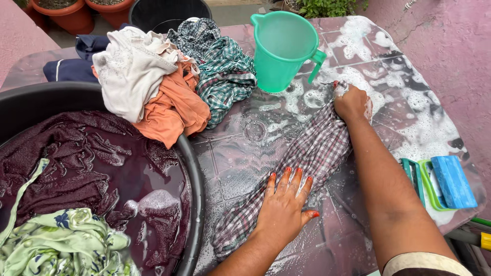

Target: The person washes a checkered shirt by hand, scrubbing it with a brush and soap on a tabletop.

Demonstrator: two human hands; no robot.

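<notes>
A: What are the two hands doing?

B: The left hand [284, 207] lies flat, fingers spread wide, palm pressing down on the wet checked maroon-and-white cloth [302, 168], which is stretched in a long strip across the soapy dark wash slab [240, 148]. The right hand [352, 102] is closed into a fist, bunching the far end of that same cloth just beside the green plastic jug [281, 48].

A: So both hands are on one cloth?

B: Yes, one cloth, pinned at the near end and gripped at the far end. It runs diagonally from the lower middle of the slab up toward the jug, with white suds [388, 76] around its upper end.

A: What can you count around it?

B: One jug, upright, handle turned to the right. One big black round tub [197, 204] on the left, holding dark purple water, a dark maroon garment [66, 158] soaking in it, and a pale green flowered cloth [61, 243] at its near edge. On the slab behind the tub is a heap of clothes: a white one [130, 69], an orange one [174, 110], a green checked one [225, 74] and a navy one [66, 69], four that I can tell apart.

A: Anything on the right?

B: A blue scrubbing brush [452, 181] lies at the slab's right edge, with green-rimmed pieces [417, 176] just beside it; how many pieces I cannot tell. Two terracotta pots [66, 13] stand beyond the heap.
</notes>
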